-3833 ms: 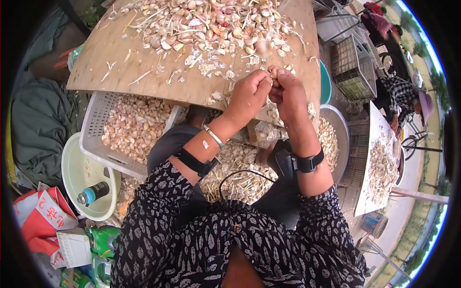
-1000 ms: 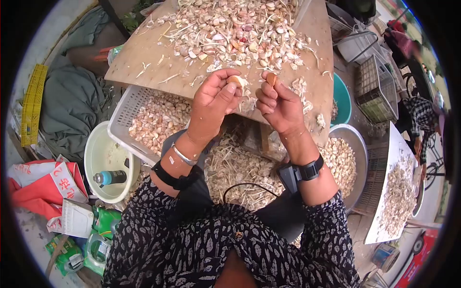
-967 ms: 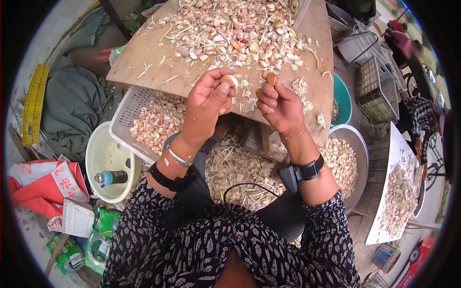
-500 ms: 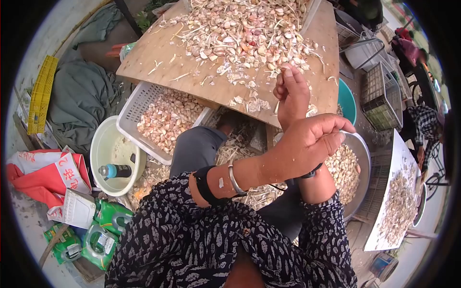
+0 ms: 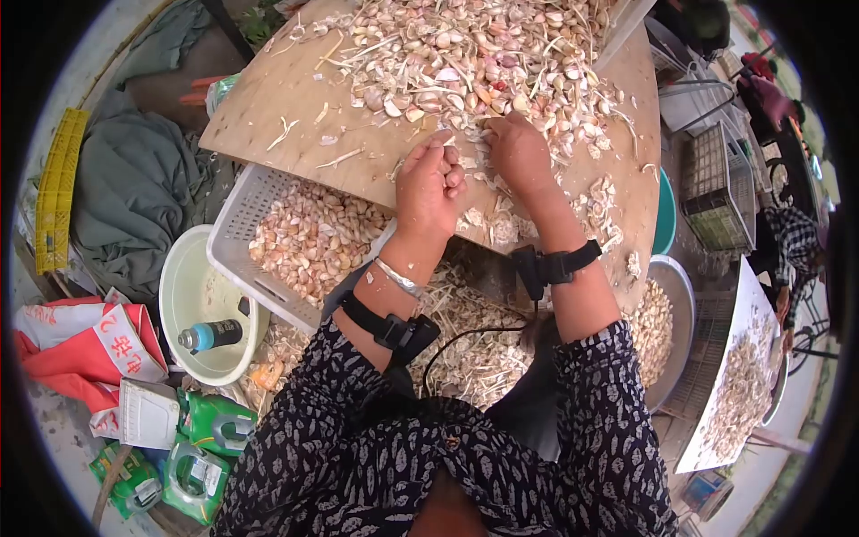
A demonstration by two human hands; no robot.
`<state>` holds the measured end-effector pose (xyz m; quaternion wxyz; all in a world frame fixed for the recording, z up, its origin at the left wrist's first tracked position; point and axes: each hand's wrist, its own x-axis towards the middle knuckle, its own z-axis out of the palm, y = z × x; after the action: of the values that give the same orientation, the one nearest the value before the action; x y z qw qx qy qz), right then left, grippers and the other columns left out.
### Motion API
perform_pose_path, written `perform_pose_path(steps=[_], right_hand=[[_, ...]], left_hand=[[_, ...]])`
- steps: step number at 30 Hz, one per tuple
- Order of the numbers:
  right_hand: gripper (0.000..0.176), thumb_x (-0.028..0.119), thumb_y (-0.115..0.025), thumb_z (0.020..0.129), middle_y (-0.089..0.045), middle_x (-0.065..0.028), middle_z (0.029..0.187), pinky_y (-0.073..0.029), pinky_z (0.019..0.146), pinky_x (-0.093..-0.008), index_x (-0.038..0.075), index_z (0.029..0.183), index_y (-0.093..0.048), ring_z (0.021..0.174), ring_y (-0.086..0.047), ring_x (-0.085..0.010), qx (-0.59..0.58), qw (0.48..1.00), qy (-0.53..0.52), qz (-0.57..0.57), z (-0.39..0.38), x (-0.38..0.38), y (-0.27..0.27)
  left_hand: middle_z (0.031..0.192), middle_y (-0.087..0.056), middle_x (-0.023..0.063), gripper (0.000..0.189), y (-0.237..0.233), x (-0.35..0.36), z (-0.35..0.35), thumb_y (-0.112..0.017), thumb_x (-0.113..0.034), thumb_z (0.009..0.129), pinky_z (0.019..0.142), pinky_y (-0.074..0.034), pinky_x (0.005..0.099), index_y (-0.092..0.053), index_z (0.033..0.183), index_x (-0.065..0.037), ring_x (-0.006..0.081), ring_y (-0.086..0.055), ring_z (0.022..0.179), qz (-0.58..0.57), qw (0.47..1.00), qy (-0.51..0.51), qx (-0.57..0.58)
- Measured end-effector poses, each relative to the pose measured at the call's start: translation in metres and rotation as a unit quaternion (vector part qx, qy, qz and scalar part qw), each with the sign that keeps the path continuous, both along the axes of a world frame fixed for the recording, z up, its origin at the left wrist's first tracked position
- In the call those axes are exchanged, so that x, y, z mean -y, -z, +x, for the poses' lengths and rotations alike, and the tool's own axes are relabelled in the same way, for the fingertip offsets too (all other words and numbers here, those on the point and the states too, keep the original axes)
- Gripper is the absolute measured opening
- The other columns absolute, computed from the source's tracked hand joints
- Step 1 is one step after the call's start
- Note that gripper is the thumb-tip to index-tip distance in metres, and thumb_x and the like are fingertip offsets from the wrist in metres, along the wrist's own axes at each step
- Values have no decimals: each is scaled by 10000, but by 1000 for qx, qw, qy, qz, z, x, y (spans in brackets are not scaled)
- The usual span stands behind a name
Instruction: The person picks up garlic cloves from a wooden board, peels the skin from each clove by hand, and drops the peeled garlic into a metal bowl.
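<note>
Garlic cloves [image 5: 465,63] lie heaped with dry stalks [image 5: 335,49] on the wooden table [image 5: 268,107], and both hands work at the near edge of that heap. The left hand [image 5: 429,183] is curled into a loose fist, its fingers [image 5: 452,170] pressed together and folded toward the palm. Whether they close on a clove I cannot tell. Just right of them, almost touching, the right hand [image 5: 519,152] lies palm down with its fingers pushed forward among the cloves. Their tips are buried, so I cannot tell if they are spread or pinching. Papery skins [image 5: 488,224] litter the table just behind both sets of fingers, toward the person.

Below and left of the left fingers, tucked under the table's edge, a white basket [image 5: 234,215] holds separated cloves. Further left of it stands a pale green bowl [image 5: 183,286] with a small bottle [image 5: 210,336] lying in it. Down and to the right of the right fingers sits a metal basin [image 5: 682,300] with more cloves — partly hidden by the table. Each wrist wears a black strap [image 5: 376,322], and the left one has a silver bangle [image 5: 398,276] too.
</note>
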<state>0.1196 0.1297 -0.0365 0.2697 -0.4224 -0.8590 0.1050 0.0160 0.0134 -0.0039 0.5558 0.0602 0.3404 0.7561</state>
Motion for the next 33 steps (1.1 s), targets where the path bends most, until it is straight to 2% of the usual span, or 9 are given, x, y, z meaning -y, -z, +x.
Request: perform_pose_path(steps=[4,6,14,17,24,27,28,31,33], right_hand=[[109,93,-594,812,-617,-139,790,-488,592,-342,34,884,-651,672,-595,-238,-142,970,40,-192,21,7,-37],[144,86,-563,859,-617,-88,794,-468,549,-269,-3,946,-636,648,-581,-151,-473,741,-70,-470,39,34,-69],[214,123,-648,846,-617,-204,871,-464,557,-242,-85,893,-631,536,-572,-190,-542,398,-660,-335,21,146,-159],[189,156,-639,874,-621,-202,836,-480,446,-209,-30,868,-674,528,-565,-128,-705,267,-605,-255,-7,182,-164],[259,183,-623,887,-616,-176,777,-458,410,-230,-72,895,-670,512,-561,-142,-744,230,-593,-204,-23,166,-162],[200,152,-644,865,-614,-224,886,-437,456,-226,-40,851,-593,503,-545,-163,-553,428,-616,-362,14,128,-167],[328,252,-687,839,-562,-98,846,-469,441,-217,9,1003,-538,536,-535,-104,-595,472,-494,-423,20,131,-159],[327,253,-646,867,-509,-84,857,-391,432,-178,2,1048,-537,542,-453,-67,-600,603,-245,-465,21,101,-117],[317,224,-637,875,-590,-92,850,-425,493,-237,-18,1067,-565,588,-523,-110,-618,570,-205,-501,18,87,-96]], left_hand=[[769,-477,5,170,6,-5,-18,-491,-141,933,466,-306,224,-522,1078,-58,86,-385,559,-7,999,-10,47],[773,-478,5,172,3,-4,-18,-489,-134,931,464,-303,222,-518,1083,-59,87,-389,566,26,1000,15,5],[772,-483,8,193,4,-3,11,-497,-123,929,463,-307,216,-488,1097,-29,84,-395,551,-2,997,80,11],[770,-486,10,189,3,-5,19,-503,-123,927,460,-303,214,-492,1088,-26,82,-396,551,9,996,92,10],[763,-484,5,162,1,0,17,-500,-126,930,465,-299,208,-516,1067,-41,76,-396,556,-13,995,92,20],[759,-495,12,182,4,2,11,-489,-149,940,476,-325,233,-531,1070,-28,90,-415,558,-19,990,91,107],[759,-495,12,182,6,3,8,-489,-149,940,476,-325,233,-531,1070,-28,90,-415,558,-24,989,93,111],[745,-494,7,205,3,0,1,-458,-197,959,485,-325,236,-538,1061,-38,98,-417,555,-40,990,53,123],[745,-497,7,212,-3,1,-3,-455,-205,961,488,-325,236,-539,1057,-37,100,-419,554,-17,990,59,128]])
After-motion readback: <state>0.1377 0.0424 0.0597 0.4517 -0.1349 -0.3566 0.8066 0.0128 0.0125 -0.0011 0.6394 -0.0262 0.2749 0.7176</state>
